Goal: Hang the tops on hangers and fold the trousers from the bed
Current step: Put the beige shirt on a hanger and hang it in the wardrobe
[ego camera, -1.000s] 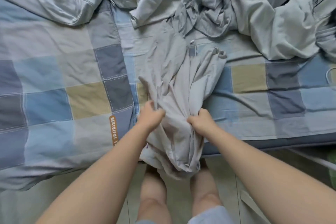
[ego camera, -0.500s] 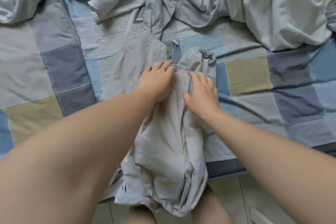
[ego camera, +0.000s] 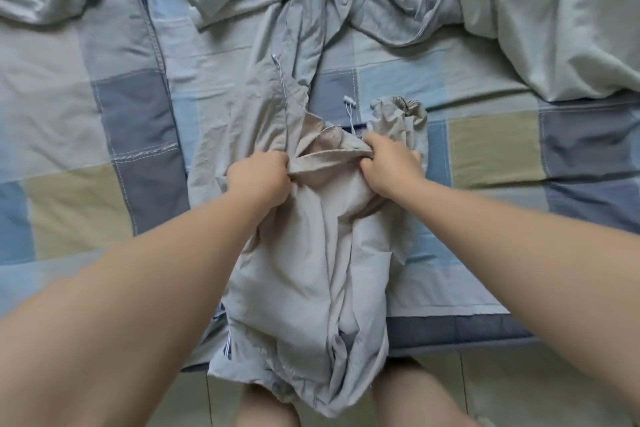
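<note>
Here the pale trousers (ego camera: 304, 274) lie crumpled across the near edge of the bed (ego camera: 131, 121), their lower end hanging toward the floor. To fold them well, I'd say the bunched fold wants pulling taut and level before it is laid over. The left hand (ego camera: 258, 180) and right hand (ego camera: 389, 166) each clench that fold in a fist, near each other, both forearms stretched forward.

No words, numbers or brand marks can be read. Well below the left hand (ego camera: 258, 180), at the hanging edge of the beige trousers (ego camera: 304, 270), sits a small blue-and-white striped tag (ego camera: 227, 347); it is too small and blurred to show any lettering.
</note>
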The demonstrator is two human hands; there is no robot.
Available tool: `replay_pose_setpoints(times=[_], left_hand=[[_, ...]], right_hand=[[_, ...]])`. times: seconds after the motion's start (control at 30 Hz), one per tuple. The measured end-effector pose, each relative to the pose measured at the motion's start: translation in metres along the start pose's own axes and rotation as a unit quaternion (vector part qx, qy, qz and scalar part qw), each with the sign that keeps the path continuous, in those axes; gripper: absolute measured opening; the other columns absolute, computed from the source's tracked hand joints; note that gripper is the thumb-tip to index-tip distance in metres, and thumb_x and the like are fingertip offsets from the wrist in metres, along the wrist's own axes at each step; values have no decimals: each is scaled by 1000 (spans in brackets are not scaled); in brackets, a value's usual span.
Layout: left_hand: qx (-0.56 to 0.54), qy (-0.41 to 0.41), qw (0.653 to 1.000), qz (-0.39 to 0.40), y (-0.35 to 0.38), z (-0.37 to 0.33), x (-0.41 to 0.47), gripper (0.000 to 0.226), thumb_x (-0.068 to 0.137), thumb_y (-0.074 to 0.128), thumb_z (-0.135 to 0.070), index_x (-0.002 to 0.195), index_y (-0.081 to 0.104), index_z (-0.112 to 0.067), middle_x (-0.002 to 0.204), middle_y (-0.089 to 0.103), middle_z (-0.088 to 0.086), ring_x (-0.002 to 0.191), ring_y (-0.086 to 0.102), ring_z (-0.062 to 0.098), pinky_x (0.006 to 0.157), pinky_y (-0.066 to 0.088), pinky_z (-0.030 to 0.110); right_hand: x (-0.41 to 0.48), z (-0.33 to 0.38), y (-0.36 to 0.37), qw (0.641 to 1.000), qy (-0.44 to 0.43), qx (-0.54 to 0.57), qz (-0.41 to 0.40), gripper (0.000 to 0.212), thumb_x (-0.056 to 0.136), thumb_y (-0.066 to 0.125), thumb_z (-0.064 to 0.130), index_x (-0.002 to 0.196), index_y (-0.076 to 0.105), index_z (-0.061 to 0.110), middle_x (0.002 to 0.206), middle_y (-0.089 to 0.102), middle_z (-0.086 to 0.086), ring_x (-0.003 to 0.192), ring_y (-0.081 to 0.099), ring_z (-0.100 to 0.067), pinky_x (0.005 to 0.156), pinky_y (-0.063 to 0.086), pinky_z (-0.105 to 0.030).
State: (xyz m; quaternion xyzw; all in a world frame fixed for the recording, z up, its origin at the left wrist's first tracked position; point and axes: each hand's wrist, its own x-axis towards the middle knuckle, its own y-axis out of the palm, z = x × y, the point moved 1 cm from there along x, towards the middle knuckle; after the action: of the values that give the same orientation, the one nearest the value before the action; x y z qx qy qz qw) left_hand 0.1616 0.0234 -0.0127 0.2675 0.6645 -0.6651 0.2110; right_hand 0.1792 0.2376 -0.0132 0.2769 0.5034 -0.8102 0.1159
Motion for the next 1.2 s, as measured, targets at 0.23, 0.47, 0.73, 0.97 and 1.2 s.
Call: replay_pose_setpoints(times=[0.23,0.47,0.73,0.97,1.2], left_hand=[[-131,-19,981,-140,-82,-20,-119,22,85,56,-23,104,65,-21,117,63,8,112,51,37,86,38,42],[-335,6,890,-309,-240,-44,-267,17,83,48,-22,78,58,-9,83,59,4,84,52,28,70,42,41],[-507,156,727,-436,-410,-84,-398,36,106,47,-31,86,61,-4,72,59,5,68,54,15,66,42,33],[-400,398,678,-472,-543,-121,-485,19,99,50,-3,94,67,-8,83,67,-3,74,58,11,71,43,17],[-306,433,668,-522,-632,-129,-536,23,100,48,-6,93,66,-17,88,69,-16,85,61,-4,78,39,10]], right_hand=[[-119,19,-113,974,-68,186,-108,8,84,56,11,80,54,17,71,56,-4,79,54,-37,70,39,-43],[-262,57,-273,943,-163,194,-217,17,95,60,14,101,76,16,107,64,-1,105,57,-28,91,41,-36],[-373,102,-445,851,-308,228,-359,23,99,60,20,117,74,14,124,68,1,120,59,-17,107,44,-37],[-421,172,-547,859,-432,212,-173,57,87,77,23,139,55,21,136,60,8,128,51,-2,102,36,-16],[-462,200,-623,809,-454,294,-232,24,92,68,7,86,58,-14,73,65,-26,68,68,-27,73,51,-43]])
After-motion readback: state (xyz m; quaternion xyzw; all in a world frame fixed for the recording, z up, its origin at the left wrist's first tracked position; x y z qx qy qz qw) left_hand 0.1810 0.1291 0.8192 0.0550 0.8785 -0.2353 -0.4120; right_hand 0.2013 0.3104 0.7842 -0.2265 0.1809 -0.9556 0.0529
